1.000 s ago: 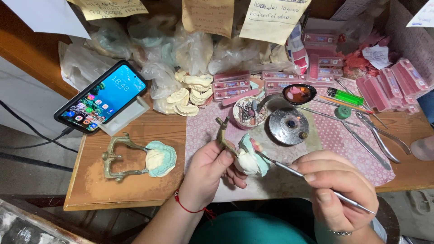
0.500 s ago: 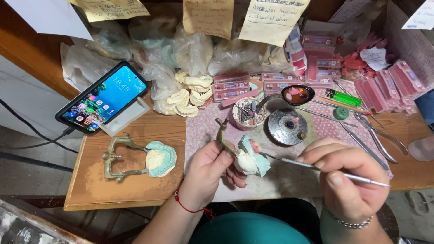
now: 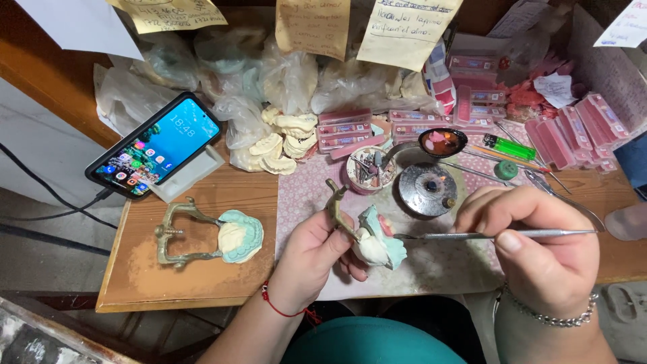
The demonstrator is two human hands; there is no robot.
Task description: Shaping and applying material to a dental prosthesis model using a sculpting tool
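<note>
Now the metal instrument (image 3: 499, 235), pinched in the right hand (image 3: 539, 253), is being levelled toward nine o'clock, its tip brought against the dental model (image 3: 376, 237) being gripped by the left hand (image 3: 311, 259), so fine shaping is judged to be resuming

Left hand (image 3: 306, 259): red string bracelet. Right hand (image 3: 539, 253): silver chain bracelet. Teal garment.

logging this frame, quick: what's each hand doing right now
Left hand: closed on a dental cast in a metal frame.
Right hand: closed on a thin metal tool, tip at the cast.
</note>
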